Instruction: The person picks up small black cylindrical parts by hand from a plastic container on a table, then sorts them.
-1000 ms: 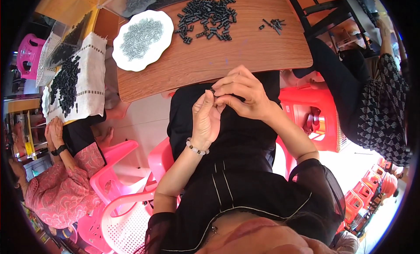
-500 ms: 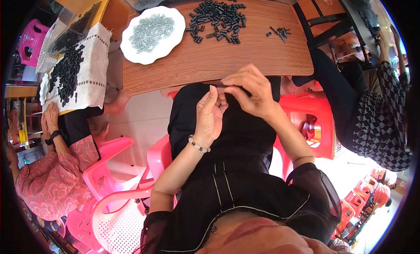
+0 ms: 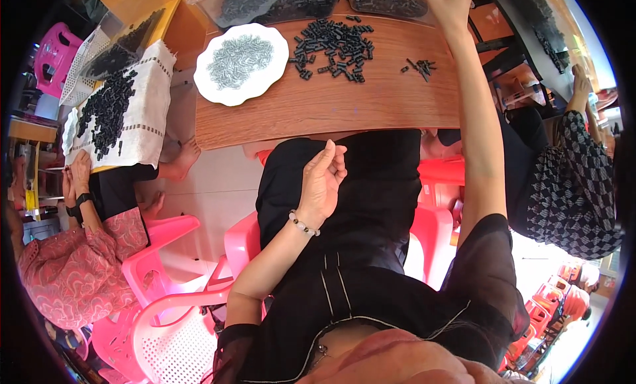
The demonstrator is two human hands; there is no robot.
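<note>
Item: small black parts point(image 3: 334, 48), heaped loose on the wooden table point(image 3: 318, 112), far of centre; a smaller cluster point(image 3: 419, 66) is set apart to the right.
Right hand point(image 3: 449, 5): stretched across the table to the clear tray point(image 3: 391, 0) at the far edge; whether anything is grasped cannot be told.
Left hand point(image 3: 322, 182): raised over the lap, thumb and forefinger pinched together; any part between them is too small to be made out.
Adjacent: white plate point(image 3: 212, 86) of grey parts, left of the heap.
Risk, as judged: the heap could be brushed and scattered by the outstretched forearm; a pinched part could be dropped into the lap.
</note>
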